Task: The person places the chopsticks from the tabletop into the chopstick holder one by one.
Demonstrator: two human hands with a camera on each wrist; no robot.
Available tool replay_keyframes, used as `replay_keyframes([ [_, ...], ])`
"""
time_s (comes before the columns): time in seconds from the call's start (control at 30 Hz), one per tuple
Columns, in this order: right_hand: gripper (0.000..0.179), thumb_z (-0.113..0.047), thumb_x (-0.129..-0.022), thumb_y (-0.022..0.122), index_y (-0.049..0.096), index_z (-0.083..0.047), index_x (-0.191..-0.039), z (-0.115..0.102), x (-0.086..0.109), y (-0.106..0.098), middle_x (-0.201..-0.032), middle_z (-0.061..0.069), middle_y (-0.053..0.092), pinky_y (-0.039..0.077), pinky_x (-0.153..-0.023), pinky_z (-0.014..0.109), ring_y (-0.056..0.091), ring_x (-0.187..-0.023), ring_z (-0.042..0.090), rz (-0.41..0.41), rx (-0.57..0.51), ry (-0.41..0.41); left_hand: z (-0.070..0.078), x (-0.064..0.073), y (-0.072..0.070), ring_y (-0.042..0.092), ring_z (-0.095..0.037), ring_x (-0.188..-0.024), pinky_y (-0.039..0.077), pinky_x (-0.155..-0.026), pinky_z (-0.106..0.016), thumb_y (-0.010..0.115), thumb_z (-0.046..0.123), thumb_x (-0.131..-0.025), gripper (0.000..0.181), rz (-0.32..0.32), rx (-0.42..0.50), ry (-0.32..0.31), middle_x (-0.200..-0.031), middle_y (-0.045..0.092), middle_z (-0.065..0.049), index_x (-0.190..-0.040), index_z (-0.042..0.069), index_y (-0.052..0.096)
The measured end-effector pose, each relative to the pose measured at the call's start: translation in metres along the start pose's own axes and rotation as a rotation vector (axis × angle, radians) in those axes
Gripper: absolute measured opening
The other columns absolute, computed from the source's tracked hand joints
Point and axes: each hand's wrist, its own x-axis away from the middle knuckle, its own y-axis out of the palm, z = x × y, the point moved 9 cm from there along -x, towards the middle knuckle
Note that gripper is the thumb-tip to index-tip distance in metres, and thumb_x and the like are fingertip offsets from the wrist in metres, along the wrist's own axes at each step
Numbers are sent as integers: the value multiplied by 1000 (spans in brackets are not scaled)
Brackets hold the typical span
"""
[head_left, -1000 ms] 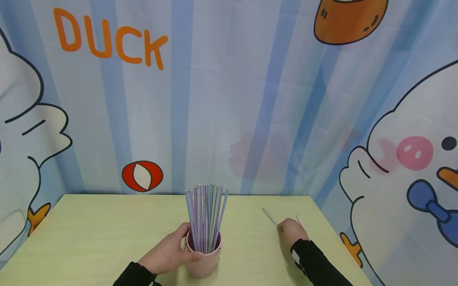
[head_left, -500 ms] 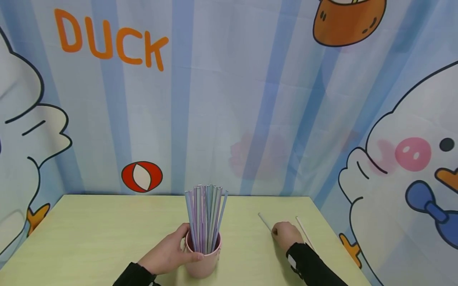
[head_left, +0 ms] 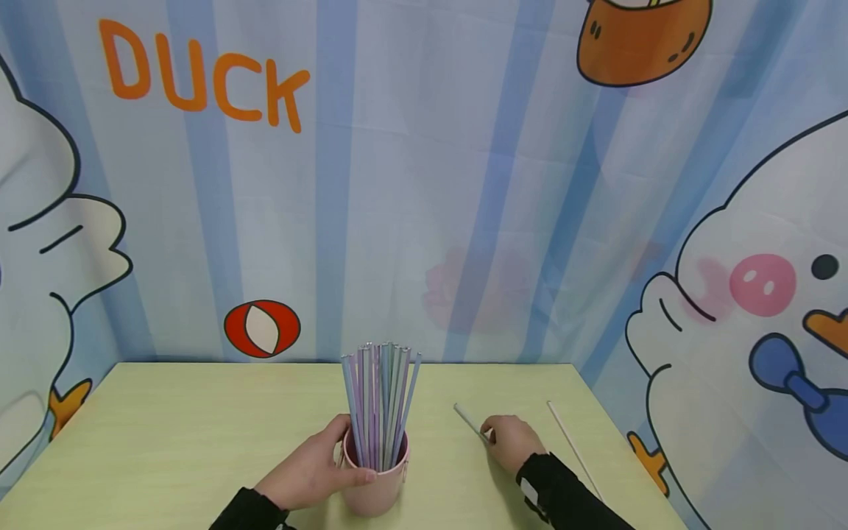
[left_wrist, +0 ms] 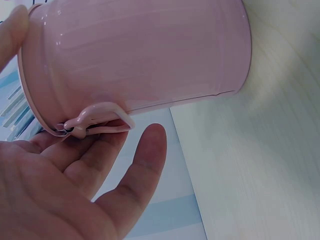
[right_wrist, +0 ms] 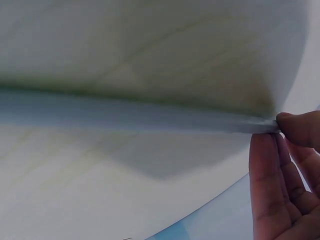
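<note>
My left hand (head_left: 311,465) grips a small pink metal bucket (head_left: 374,497) at its rim, thumb across the front. In the left wrist view, other fingers reach behind the bucket (left_wrist: 150,50), by its looped side handle (left_wrist: 102,120). Upright inside it stands a bundle of lilac, blue and silvery drinking straws (head_left: 380,397). To the right, my right hand (head_left: 513,444) pinches a pale blue-grey straw (head_left: 467,419) between thumb and fingers. That straw (right_wrist: 125,112) runs close over the tabletop in the right wrist view.
A single whitish-pink straw (head_left: 573,445) lies on the table right of my right hand, its near end by the sleeve (head_left: 563,489). The pale wooden table (head_left: 199,419) ends at a blue striped curtain (head_left: 411,184) with cartoon ducks at the back and sides.
My right hand has moved left with the pinched straw, toward the bucket, and more of the straw lying at the right now shows. My left hand and the bucket stay in place.
</note>
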Motion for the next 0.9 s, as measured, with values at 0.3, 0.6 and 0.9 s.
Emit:
replay_keyframes([
  [0.3,28,1,-83,69,68,-4,-111,-27,1,-20,-76,-1,60,46,-56,32,52,-62,13,3,-110,-57,0,0,0,49,-35,-124,36,-102,-66,79,49,-74,95,6,-3,-1,-141,49,-16,-145,5,34],
  [0.6,37,-1,-86,67,62,-1,-123,-48,-6,-60,-84,1,60,53,-63,34,58,-74,16,79,-301,-57,2,1,-1,50,-35,-123,37,-102,-66,79,49,-74,94,2,-1,1,-141,49,-16,-145,5,34],
  [0.9,40,-2,-89,66,60,-8,-128,-60,-16,-98,-89,3,60,54,-66,35,62,-81,18,179,-568,17,3,2,-1,49,-36,-124,35,-102,-66,79,48,-75,94,-1,9,8,-142,48,-17,-145,5,34],
])
